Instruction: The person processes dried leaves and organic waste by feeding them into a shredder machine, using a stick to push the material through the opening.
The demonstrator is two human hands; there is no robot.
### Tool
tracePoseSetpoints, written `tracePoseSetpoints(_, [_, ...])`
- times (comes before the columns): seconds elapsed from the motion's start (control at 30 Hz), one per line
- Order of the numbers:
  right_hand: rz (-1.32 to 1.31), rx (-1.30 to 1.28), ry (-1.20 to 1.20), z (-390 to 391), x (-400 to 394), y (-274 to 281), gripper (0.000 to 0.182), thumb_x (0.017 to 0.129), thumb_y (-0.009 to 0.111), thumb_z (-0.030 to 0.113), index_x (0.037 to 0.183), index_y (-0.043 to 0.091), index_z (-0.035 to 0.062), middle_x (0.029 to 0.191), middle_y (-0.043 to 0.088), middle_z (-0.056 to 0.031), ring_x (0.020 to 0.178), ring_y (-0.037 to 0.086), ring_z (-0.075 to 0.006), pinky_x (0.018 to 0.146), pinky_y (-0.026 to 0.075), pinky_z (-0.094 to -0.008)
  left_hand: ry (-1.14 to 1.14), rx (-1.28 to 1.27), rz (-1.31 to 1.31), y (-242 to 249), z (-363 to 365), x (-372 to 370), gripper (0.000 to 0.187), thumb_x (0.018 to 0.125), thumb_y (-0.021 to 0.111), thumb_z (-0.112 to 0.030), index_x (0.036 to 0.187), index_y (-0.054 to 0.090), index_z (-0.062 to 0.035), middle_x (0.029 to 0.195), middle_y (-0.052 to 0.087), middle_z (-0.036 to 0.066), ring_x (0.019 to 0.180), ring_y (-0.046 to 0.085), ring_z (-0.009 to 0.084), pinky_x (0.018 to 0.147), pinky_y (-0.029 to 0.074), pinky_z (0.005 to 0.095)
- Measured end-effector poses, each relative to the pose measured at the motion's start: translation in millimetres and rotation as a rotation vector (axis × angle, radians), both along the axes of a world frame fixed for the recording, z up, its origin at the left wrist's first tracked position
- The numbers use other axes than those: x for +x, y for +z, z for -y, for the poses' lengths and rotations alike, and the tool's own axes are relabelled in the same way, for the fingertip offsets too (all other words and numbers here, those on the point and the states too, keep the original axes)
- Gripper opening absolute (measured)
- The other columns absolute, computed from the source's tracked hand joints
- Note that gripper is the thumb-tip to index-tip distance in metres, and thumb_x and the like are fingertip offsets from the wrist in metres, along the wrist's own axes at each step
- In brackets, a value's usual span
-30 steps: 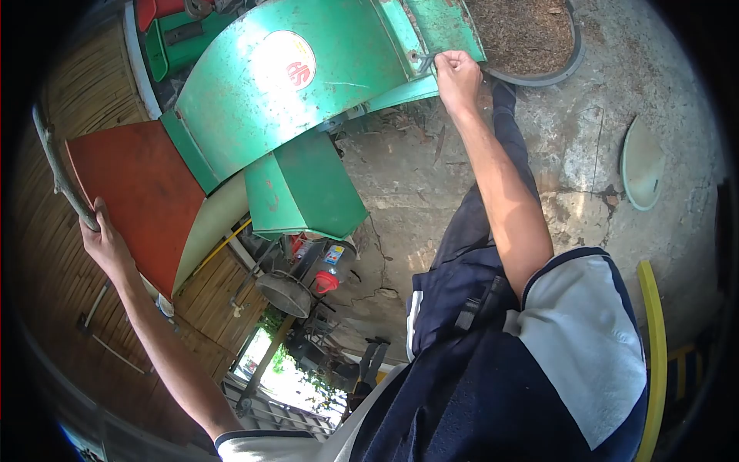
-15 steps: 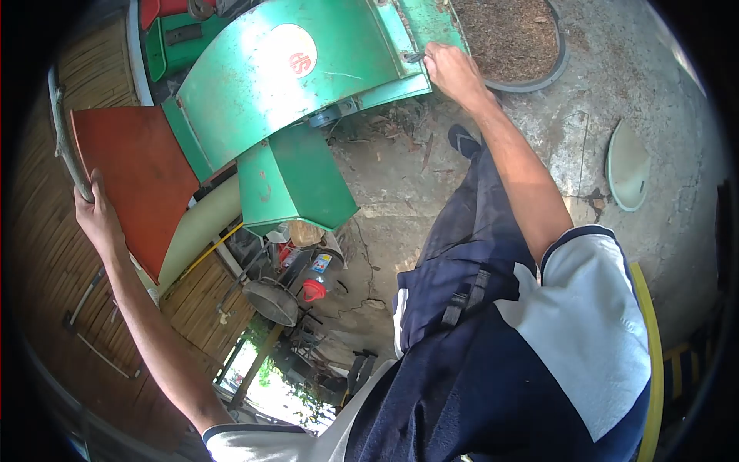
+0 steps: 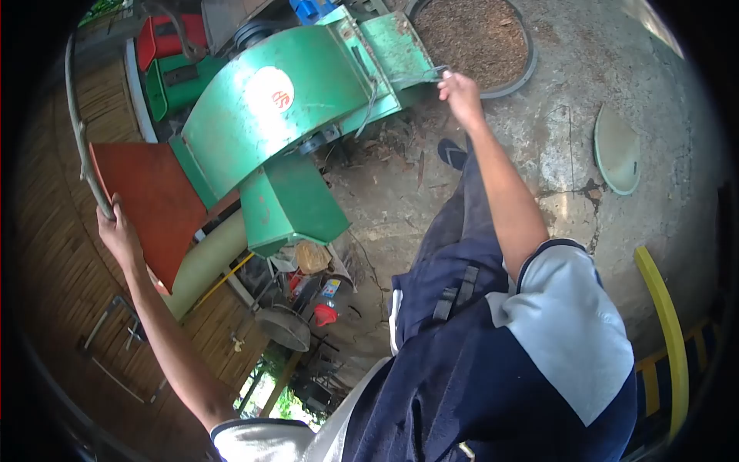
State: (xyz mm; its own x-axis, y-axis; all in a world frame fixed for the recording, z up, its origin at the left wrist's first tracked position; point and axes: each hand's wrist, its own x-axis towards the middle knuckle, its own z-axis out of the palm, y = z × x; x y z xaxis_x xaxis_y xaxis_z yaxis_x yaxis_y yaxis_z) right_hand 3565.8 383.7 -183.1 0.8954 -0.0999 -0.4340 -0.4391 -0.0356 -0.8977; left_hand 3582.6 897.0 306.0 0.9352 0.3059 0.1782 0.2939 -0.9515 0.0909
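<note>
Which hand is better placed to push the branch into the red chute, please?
Left, probably: the left hand grips the branch beside the red chute, while the right hand is across the machine on a metal handle.

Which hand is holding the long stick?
The left hand. It grips the thin grey stick beside the orange chute. The right hand holds a metal handle on the green machine instead.

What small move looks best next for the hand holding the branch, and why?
Probably lower the branch tip-first onto the red feed chute. The left hand has a closed grip on its lower end, right at the chute's edge, and the stick stands nearly upright outside it. The right hand grips a metal handle on the green chipper.
</note>
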Motion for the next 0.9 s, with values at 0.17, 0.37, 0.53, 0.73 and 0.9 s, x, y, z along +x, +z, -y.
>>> tracePoseSetpoints(0.17, [-0.040, -0.016, -0.028, -6, -2, 18, 0.034, 0.105, 0.052, 0.028, 0.089, 0.067, 0.0024, 0.069, 0.063, -0.0023, 0.062, 0.057, -0.0117, 0.060, 0.045, -0.0295, 0.024, 0.098, -0.013, 0, -1, 3, 0.037, 0.098, 0.063, -0.036, 0.089, 0.058, -0.0007, 0.068, 0.048, 0.005, 0.064, 0.044, 0.0136, 0.061, 0.041, 0.0336])
tracePoseSetpoints(0.37, [0.036, 0.446, -0.592, -56, 50, 45, 0.016, 0.105, 0.049, 0.014, 0.106, 0.059, 0.0028, 0.083, 0.062, -0.0052, 0.061, 0.054, -0.0094, 0.064, 0.057, -0.0283, 0.053, 0.104, -0.026, 0, 2, 4, 0.039, 0.098, 0.063, -0.039, 0.088, 0.058, -0.0012, 0.068, 0.050, 0.005, 0.064, 0.045, 0.0153, 0.062, 0.043, 0.0350])
tracePoseSetpoints(0.53, [0.209, 0.616, -0.020, -84, 64, 77, 0.021, 0.094, 0.064, 0.018, 0.111, 0.066, 0.0059, 0.083, 0.063, -0.0012, 0.075, 0.060, -0.0107, 0.065, 0.048, -0.0257, 0.080, 0.123, -0.040, 0, 6, 3, 0.040, 0.098, 0.063, -0.040, 0.087, 0.058, -0.0017, 0.067, 0.050, 0.004, 0.062, 0.045, 0.0142, 0.060, 0.042, 0.0347])
tracePoseSetpoints(0.73, [-0.381, 0.194, -0.652, 7, -7, -26, 0.013, 0.098, 0.058, 0.018, 0.098, 0.066, 0.0070, 0.067, 0.052, -0.0005, 0.050, 0.042, -0.0101, 0.042, 0.034, -0.0307, 0.052, 0.116, -0.011, 0, 2, 3, 0.040, 0.098, 0.062, -0.041, 0.086, 0.058, -0.0024, 0.063, 0.048, 0.003, 0.058, 0.044, 0.0129, 0.057, 0.041, 0.0339])
tracePoseSetpoints(0.9, [-0.650, 0.163, -1.049, 144, -117, -178, 0.039, 0.096, 0.064, 0.035, 0.118, 0.060, 0.0023, 0.105, 0.065, -0.0138, 0.083, 0.061, -0.0249, 0.069, 0.052, -0.0432, 0.081, 0.148, -0.029, 0, 3, 4, 0.040, 0.098, 0.063, -0.040, 0.087, 0.058, -0.0024, 0.062, 0.047, 0.002, 0.057, 0.043, 0.0124, 0.056, 0.040, 0.0338])
